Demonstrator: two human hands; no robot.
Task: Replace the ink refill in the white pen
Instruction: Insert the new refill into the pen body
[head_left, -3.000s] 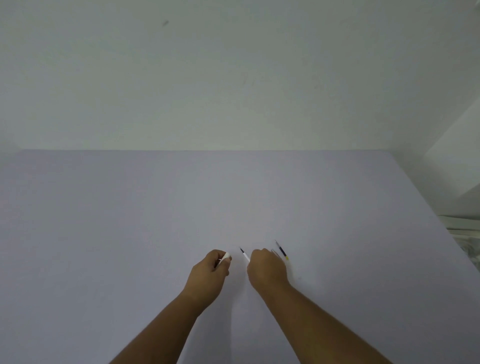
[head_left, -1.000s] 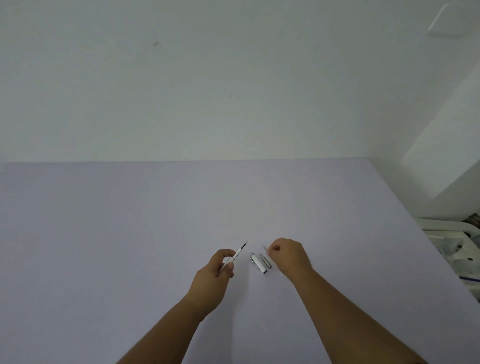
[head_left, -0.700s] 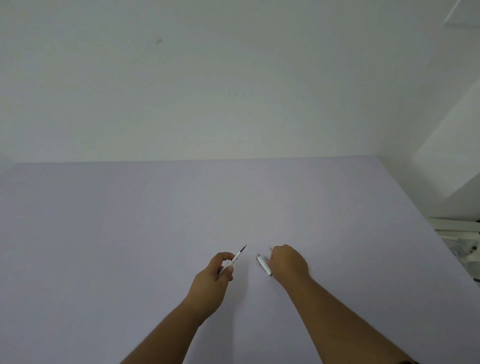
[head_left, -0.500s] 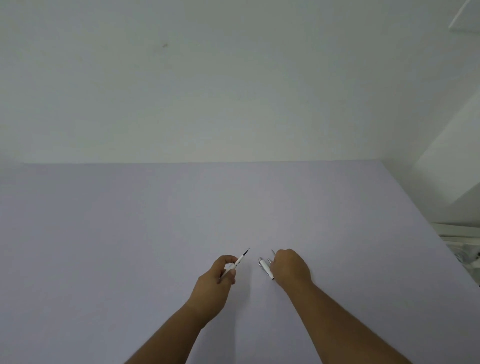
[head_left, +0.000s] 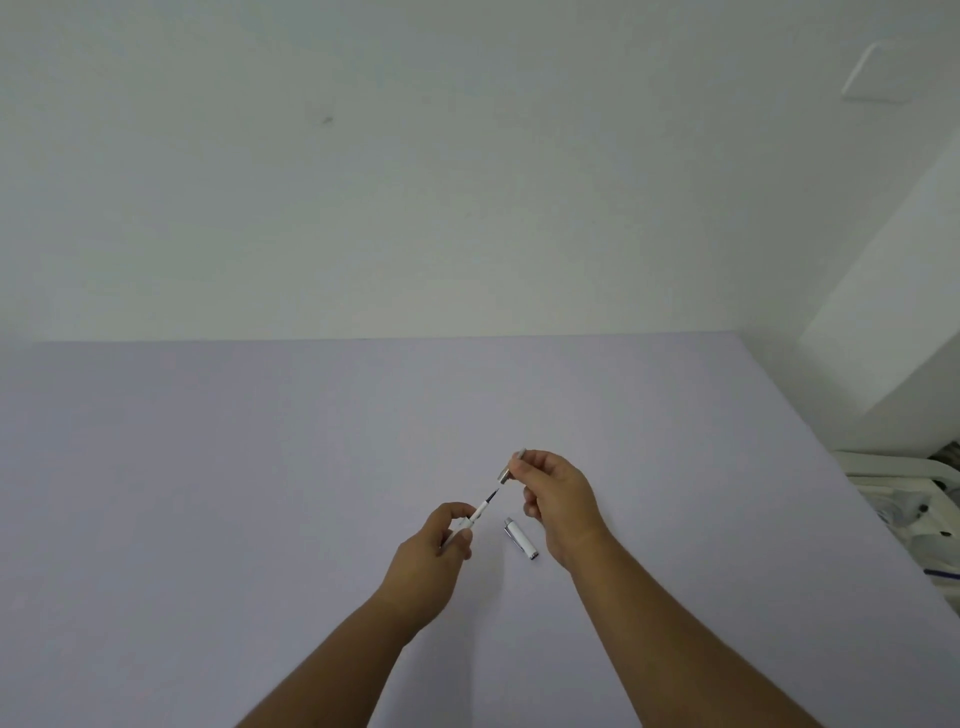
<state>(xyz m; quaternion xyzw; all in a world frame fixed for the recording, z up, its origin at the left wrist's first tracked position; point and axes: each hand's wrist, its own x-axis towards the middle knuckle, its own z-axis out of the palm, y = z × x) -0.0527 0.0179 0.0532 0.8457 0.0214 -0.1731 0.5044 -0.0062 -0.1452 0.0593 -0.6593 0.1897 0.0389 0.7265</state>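
My left hand (head_left: 434, 556) pinches the white pen barrel (head_left: 470, 521), from which a thin dark ink refill (head_left: 491, 496) sticks out up and to the right. My right hand (head_left: 558, 496) holds a small silver tip section (head_left: 511, 464) just above the table, its open end meeting the point of the refill. A white pen cap (head_left: 520, 538) with silver ends lies on the lilac table (head_left: 260, 493) between my two wrists, apart from both hands.
The table runs back to a white wall. A white unit with cluttered white items (head_left: 914, 512) stands off the table's right edge. A white pillar (head_left: 893, 312) rises at the right.
My right hand has lifted off the table with the silver tip section and moved it up to the refill's point. The white cap stays lying on the table. My left hand barely moved.
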